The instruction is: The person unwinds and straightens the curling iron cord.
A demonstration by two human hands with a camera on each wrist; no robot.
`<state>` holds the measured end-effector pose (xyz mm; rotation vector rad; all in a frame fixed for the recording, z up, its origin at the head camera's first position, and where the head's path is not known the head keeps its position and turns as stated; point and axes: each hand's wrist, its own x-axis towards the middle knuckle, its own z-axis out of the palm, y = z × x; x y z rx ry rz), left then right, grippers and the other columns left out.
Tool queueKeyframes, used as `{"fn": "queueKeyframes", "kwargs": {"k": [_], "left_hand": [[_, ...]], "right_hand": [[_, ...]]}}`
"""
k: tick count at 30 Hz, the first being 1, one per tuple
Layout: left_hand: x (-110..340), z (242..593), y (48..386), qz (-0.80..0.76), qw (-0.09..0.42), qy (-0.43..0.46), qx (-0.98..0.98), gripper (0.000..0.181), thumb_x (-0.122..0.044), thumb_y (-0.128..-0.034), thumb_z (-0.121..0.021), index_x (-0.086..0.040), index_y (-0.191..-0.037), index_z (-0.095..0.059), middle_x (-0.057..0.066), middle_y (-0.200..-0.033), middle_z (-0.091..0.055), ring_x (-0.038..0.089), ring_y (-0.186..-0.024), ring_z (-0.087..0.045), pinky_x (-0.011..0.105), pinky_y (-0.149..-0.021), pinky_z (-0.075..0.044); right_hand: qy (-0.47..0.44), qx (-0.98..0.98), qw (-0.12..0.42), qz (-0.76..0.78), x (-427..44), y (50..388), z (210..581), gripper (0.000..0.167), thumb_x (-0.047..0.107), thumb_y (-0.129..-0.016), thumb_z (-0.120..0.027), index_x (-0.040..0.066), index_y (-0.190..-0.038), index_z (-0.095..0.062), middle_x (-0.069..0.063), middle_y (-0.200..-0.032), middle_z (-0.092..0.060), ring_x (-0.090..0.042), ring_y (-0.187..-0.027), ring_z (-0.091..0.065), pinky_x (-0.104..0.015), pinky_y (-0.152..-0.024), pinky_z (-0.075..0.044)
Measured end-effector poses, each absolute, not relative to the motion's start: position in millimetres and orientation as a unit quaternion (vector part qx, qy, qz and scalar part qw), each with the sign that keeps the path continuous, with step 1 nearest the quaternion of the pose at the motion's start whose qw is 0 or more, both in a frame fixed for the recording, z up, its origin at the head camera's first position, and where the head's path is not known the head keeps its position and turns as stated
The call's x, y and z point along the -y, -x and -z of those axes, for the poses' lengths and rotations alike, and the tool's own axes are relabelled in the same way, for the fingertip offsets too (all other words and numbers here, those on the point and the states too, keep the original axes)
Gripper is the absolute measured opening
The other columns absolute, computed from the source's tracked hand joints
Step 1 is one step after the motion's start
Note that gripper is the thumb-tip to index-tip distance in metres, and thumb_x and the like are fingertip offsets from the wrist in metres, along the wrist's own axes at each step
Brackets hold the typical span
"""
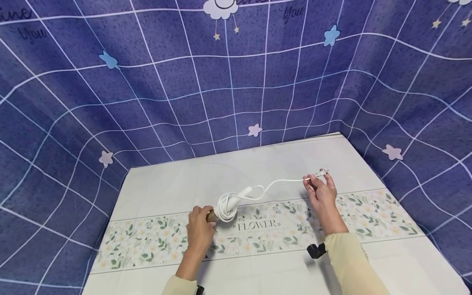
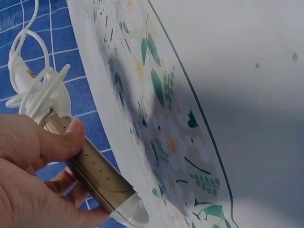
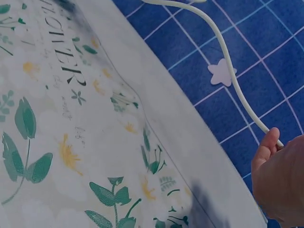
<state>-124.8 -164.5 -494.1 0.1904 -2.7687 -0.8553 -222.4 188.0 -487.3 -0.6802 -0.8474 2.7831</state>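
Observation:
A hair straightener with a white handle and a gold-brown, dotted barrel (image 2: 102, 173) is tilted above the table. My left hand (image 1: 200, 229) grips the barrel, thumb on one side and fingers on the other; its white tip shows beyond them in the left wrist view. Several loops of white power cord (image 1: 225, 208) are wound around the handle. From there a loose length runs right to my right hand (image 1: 325, 198), which pinches it near the plug (image 1: 321, 173). The right wrist view shows the cord (image 3: 228, 61) curving down to the fingertips.
Under both hands lies a white table (image 1: 177, 180) with a floral band and the word FLOWER printed on it. A blue gridded curtain (image 1: 236, 73) with stars and clouds hangs behind and along the sides. A black wrist mount (image 1: 316, 250) sits by the right sleeve.

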Motion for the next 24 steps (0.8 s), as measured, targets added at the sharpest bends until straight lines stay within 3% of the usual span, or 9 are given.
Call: {"fn": "queueKeyframes", "kwargs": {"k": [5, 11, 24], "left_hand": [[167.4, 493.4, 122.2, 0.291, 0.108, -0.049, 0.949, 0.046, 0.005, -0.0729, -0.076, -0.011, -0.115, -0.067, 0.006, -0.101, -0.055, 0.027, -0.098, -0.051, 0.052, -0.086, -0.041], [173.1, 495.3, 120.2, 0.272, 0.106, -0.036, 0.956, 0.045, 0.004, -0.0713, -0.078, -0.012, -0.113, -0.069, 0.004, -0.099, -0.056, 0.027, -0.095, -0.053, 0.052, -0.087, -0.041], [187.7, 500.3, 123.0, 0.222, 0.13, -0.051, 0.965, 0.047, 0.007, -0.0663, -0.081, -0.011, -0.108, -0.07, 0.008, -0.095, -0.057, 0.03, -0.093, -0.053, 0.056, -0.082, -0.041]], "right_hand": [[0.24, 0.28, 0.073, -0.927, -190.9, 230.1, 493.7, 0.058, -0.01, -0.09, -0.057, 0.02, -0.138, -0.043, -0.012, -0.089, -0.064, -0.024, -0.088, -0.066, -0.032, -0.082, -0.054], [0.234, 0.267, 0.071, -0.932, -192.9, 235.8, 493.3, 0.071, -0.008, -0.091, -0.056, 0.024, -0.148, -0.029, -0.014, -0.094, -0.064, -0.023, -0.095, -0.066, -0.032, -0.089, -0.052], [0.183, 0.208, 0.111, -0.955, -203.8, 238.7, 472.2, 0.057, -0.013, -0.089, -0.056, 0.015, -0.135, -0.038, -0.018, -0.087, -0.066, -0.028, -0.084, -0.068, -0.035, -0.086, -0.053]]}}
